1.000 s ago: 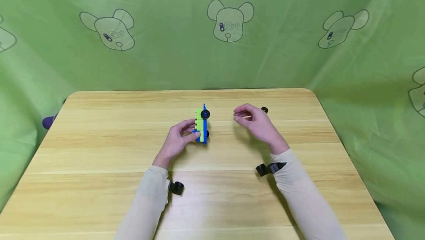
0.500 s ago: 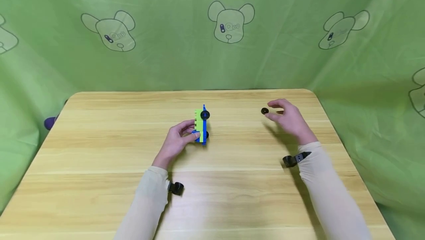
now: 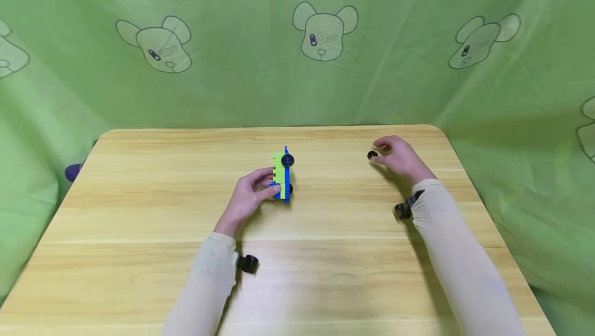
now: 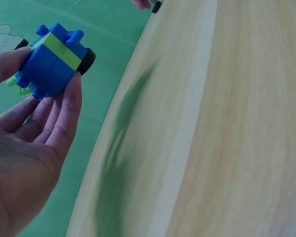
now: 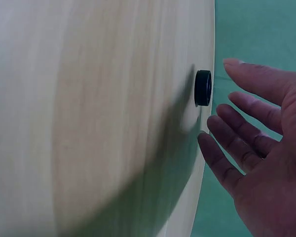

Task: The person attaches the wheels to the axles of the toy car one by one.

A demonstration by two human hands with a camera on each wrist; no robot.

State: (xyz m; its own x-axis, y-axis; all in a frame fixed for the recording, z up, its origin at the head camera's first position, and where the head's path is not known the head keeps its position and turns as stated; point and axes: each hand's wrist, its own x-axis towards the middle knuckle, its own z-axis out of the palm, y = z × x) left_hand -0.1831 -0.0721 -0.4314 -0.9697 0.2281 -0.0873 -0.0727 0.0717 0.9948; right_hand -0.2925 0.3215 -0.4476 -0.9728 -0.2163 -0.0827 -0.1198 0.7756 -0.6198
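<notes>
My left hand (image 3: 248, 191) grips a building-block toy car (image 3: 280, 175) in lime green and blue, held on end above the table, thumb on one side and fingers on the other. A black wheel (image 3: 287, 160) shows high on its right side, another lower down. In the left wrist view, the blue end of the toy car (image 4: 49, 74) faces the camera. A loose black wheel (image 3: 371, 155) lies at the back right. Right beside it is my right hand (image 3: 400, 158), thumb and fingers apart. The right wrist view shows loose, spread fingers near the loose wheel (image 5: 203, 88).
A wooden table (image 3: 307, 274) lies under both hands. Green curtains (image 3: 232, 83) with bear outlines hang behind it and along both sides. Something purple (image 3: 73, 172) shows past the table's left edge. Each wrist wears a black camera (image 3: 247, 264).
My right hand has moved right from near the middle, past the loose wheel, and closes in on it from its right side. The left hand keeps holding the toy car in place.
</notes>
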